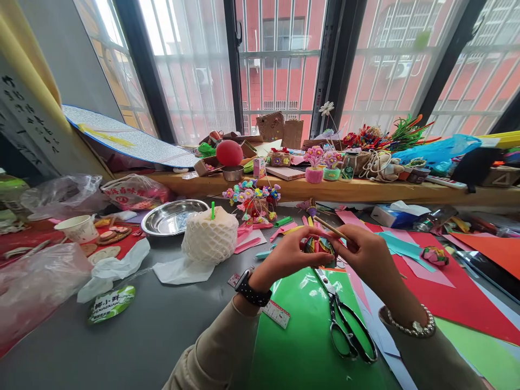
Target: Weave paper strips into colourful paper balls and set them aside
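In front of me, my left hand [293, 250] is closed around a small ball of folded multicoloured paper [319, 245]. Fingers cover much of it. My right hand [363, 252] grips a thin wooden stick [331, 226] that points up and left, and its fingertips meet the ball's right side. A purple-and-yellow piece [312, 209] shows near the stick's far tip; I cannot tell if they are joined. Below the hands, black-handled scissors [333, 298] lie on a green sheet [292, 346], beside a small printed ruler [277, 313]. A similar folded paper ball [434, 255] sits at the right.
Left of my hands stand a coconut in foam net [211, 235] and a steel plate [152, 221]. Beyond is a pot of fuzzy flowers [254, 200]. Coloured paper [459, 303] covers the right side. A crowded wooden sill [190, 188] runs below the barred windows.
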Demonstrator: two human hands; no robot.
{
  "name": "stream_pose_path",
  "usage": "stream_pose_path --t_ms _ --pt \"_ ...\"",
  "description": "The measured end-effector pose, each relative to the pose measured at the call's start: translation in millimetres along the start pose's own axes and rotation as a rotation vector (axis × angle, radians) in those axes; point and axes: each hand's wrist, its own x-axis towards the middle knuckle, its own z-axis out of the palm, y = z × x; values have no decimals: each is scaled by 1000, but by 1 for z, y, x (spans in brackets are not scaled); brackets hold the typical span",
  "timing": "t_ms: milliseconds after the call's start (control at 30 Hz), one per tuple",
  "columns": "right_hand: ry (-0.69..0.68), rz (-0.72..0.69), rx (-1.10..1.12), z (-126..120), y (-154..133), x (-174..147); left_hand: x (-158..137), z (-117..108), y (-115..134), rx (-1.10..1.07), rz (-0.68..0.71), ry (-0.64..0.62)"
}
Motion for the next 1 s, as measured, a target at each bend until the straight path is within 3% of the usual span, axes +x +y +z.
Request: stream_pose_path --t_ms 200,400,633,867,1000 --pt "-158 11 129 -7 -4 -1 2 -3 -1 -16 -67 -29" --pt "-163 77 231 -2 -11 -4 2 -8 -4 -43 -102 -26" --pt "-259 95 304 7 -2 0 3 -15 -10 -57 -165 -54" --pt "-390 95 328 17 -11 -1 0 -32 -14 4 -253 -275" --pt "-307 226 452 21 -6 -1 -1 -37 -16 -85 -307 -265"
